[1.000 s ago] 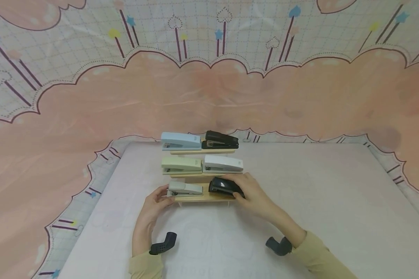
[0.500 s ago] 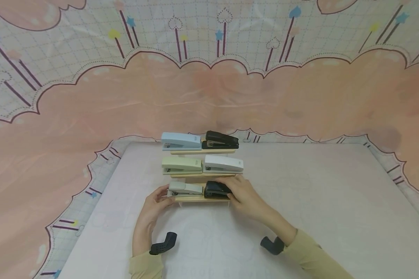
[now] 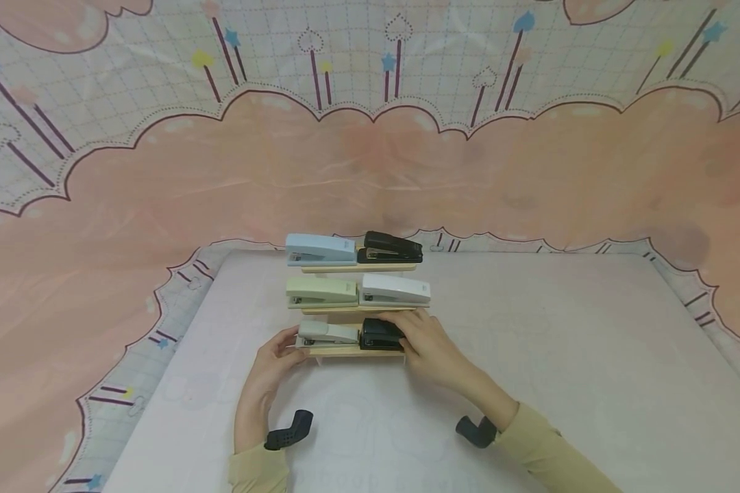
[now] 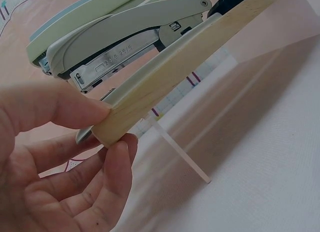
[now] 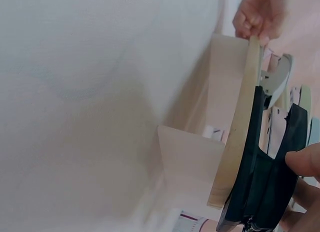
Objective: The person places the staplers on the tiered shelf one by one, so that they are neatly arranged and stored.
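Observation:
My left hand [image 3: 266,370] pinches the left end of the lowest wooden shelf [image 4: 165,85], thumb on top and fingers beneath. Beside it on that shelf lies a grey stapler [image 3: 328,333]. At the shelf's right half, my right hand [image 3: 434,352] grips a black stapler [image 3: 379,334] by its rear end, which the fingers partly hide. In the right wrist view this stapler [image 5: 267,184] lies along the wood, its front end close to the grey stapler [image 5: 277,80]; the thumb is on its top arm.
Above, the middle shelf [image 3: 339,311] bears a green stapler [image 3: 322,292] and a white stapler [image 3: 395,289]. The top shelf [image 3: 358,268] bears a blue stapler [image 3: 321,249] and another black stapler [image 3: 390,248]. Clear supports [image 5: 190,159] hold the rack above the white table [image 3: 561,356]. A patterned cloth [image 3: 358,164] hangs behind.
My right hand has moved left with the black stapler, bringing it from near the shelf's right end to right beside the grey stapler. My left hand has stayed at the shelf end.

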Action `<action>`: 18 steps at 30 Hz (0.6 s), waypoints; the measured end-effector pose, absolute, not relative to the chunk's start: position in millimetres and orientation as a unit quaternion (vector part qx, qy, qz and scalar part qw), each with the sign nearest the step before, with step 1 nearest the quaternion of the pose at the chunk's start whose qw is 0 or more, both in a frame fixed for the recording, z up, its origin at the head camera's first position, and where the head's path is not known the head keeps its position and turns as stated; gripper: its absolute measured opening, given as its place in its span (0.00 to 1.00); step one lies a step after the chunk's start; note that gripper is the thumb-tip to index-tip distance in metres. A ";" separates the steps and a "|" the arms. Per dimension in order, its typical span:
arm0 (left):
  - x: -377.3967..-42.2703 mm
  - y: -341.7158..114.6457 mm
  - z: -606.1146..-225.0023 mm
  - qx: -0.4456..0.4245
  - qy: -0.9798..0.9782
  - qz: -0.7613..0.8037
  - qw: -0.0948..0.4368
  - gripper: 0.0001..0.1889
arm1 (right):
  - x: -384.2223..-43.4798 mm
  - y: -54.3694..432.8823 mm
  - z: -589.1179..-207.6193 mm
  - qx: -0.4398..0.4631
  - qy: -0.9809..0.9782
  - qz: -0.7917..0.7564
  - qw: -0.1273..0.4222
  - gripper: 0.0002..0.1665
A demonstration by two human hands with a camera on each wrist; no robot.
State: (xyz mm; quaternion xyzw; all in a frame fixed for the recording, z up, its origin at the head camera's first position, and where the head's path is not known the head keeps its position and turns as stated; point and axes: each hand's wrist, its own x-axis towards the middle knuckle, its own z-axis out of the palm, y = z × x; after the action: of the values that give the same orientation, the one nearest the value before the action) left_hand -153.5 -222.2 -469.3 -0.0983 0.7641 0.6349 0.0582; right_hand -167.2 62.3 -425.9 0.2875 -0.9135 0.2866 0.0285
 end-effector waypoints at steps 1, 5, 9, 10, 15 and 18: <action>-153.4 -222.0 -469.3 -0.099 0.765 0.634 0.059 0.30 | -167.5 62.2 -425.9 0.287 -0.914 0.286 0.028 0.34; -153.5 -221.9 -469.3 -0.099 0.767 0.632 0.059 0.30 | -168.0 62.2 -426.0 0.286 -0.913 0.290 0.030 0.34; -154.9 -222.6 -469.8 -0.096 0.767 0.631 0.063 0.30 | -166.8 64.9 -425.9 0.275 -0.915 0.293 0.045 0.32; -155.0 -223.1 -470.0 -0.097 0.767 0.631 0.064 0.30 | -166.3 66.1 -425.8 0.272 -0.915 0.294 0.052 0.31; -154.2 -229.5 -470.8 -0.105 0.776 0.619 0.062 0.30 | -163.7 75.1 -423.9 0.264 -0.913 0.296 0.090 0.28; -152.4 -235.1 -470.2 -0.110 0.779 0.615 0.057 0.29 | -162.4 82.0 -421.8 0.261 -0.910 0.301 0.111 0.26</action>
State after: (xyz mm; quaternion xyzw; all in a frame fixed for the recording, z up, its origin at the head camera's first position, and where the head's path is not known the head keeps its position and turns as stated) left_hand -152.4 -235.1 -470.2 -0.1101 0.7785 0.6152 0.0572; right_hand -162.4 82.0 -421.8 0.2611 -0.9104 0.3012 0.1111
